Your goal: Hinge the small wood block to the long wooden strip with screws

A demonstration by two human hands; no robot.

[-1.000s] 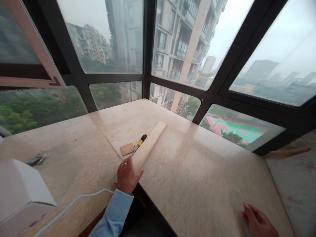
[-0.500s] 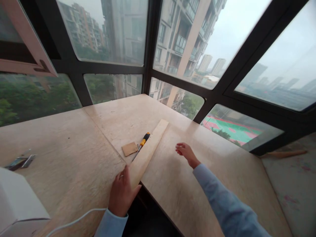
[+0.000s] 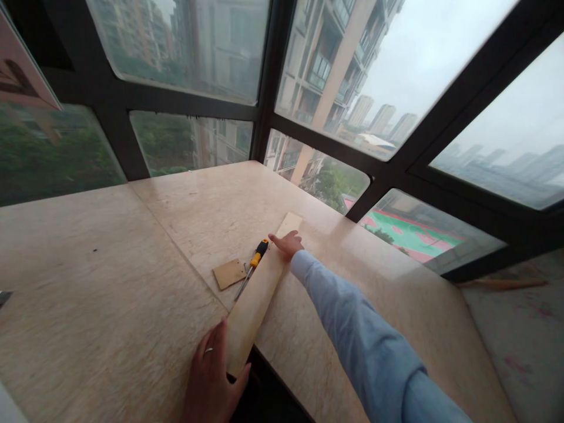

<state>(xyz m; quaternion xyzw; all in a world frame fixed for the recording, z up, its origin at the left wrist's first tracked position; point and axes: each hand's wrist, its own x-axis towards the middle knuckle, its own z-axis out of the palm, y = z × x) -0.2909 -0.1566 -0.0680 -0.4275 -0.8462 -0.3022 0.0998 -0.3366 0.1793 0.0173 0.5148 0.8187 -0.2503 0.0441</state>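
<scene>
A long pale wooden board point(image 3: 253, 302) lies slanted on the counter, running from its near edge towards the window corner. At the near end my left hand point(image 3: 214, 370) grips it, with the thumb on the right edge and the fingers along the left one. My right hand point(image 3: 287, 244) spans the board near its far end, thumb towards the left edge and fingers over the right side. Close to that thumb is the black and yellow handle of a screwdriver point(image 3: 255, 258), which lies along the board's left side. A small brown wooden piece point(image 3: 229, 274) with holes rests left of the screwdriver.
The marbled counter point(image 3: 110, 282) has a seam running across it. Dark-framed windows point(image 3: 259, 88) meet in a corner behind it. A dark gap point(image 3: 273, 388) opens at the near edge, below the board. Part of a small dark object point(image 3: 4, 298) shows at the far left.
My right hand has moved left from above the bare counter onto the far part of the board. My left hand stays at the near end. The view has shifted slightly.
</scene>
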